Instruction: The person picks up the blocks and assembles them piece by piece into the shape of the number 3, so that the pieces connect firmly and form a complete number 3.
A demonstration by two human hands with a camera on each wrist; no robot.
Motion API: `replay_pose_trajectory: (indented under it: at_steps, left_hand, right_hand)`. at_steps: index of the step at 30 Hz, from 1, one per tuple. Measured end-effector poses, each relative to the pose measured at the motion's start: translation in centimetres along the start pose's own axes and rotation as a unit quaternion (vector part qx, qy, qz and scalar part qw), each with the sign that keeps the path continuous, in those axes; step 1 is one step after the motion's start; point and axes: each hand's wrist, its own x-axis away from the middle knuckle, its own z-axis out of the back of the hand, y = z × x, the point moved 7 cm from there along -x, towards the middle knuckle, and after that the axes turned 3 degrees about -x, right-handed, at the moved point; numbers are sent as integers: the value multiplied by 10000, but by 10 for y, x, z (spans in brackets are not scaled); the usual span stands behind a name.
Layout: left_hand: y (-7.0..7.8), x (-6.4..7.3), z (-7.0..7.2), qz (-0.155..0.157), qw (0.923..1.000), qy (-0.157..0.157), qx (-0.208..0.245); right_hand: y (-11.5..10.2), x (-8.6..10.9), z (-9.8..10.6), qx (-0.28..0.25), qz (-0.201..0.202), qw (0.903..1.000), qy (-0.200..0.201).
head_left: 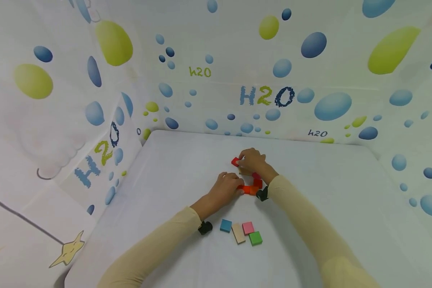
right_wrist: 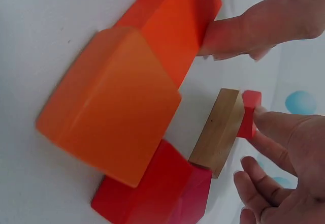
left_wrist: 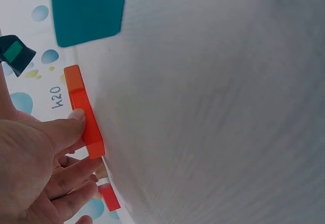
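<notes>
My left hand (head_left: 226, 188) pinches a red-orange block (right_wrist: 177, 31) between thumb and fingers on the white surface. An orange block (right_wrist: 111, 102) touches its right end. Beyond that sit a red block (right_wrist: 147, 188) and a crimson block (right_wrist: 193, 198), curving away from me. From the crimson one a plain wooden block (right_wrist: 218, 130) runs leftward. At the wooden block's far end, my right hand (head_left: 253, 159) pinches a small red block (right_wrist: 249, 109) with thumb and index finger; its other fingers are bent and free. My right forearm partly covers this curve in the head view.
Nearer to me lie a blue block (head_left: 226, 225), a wooden block (head_left: 238, 233), a pink block (head_left: 248, 228) and a green block (head_left: 255, 238). White patterned sheeting (head_left: 219, 108) stands behind and beside the table (head_left: 309, 240). Black cameras sit at both wrists.
</notes>
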Motion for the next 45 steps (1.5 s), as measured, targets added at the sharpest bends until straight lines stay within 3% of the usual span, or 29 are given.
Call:
replay_pose_trajectory:
  at_steps: [25,45]
  left_hand:
    - [0,0,-2,-12,9999,77,-150]
    - [1,0,-2,43,9999,51,-112]
  right_hand:
    - [-10,20,1,-59,276,9968,-749]
    - [-8,26,0,-182,288,9966,-746]
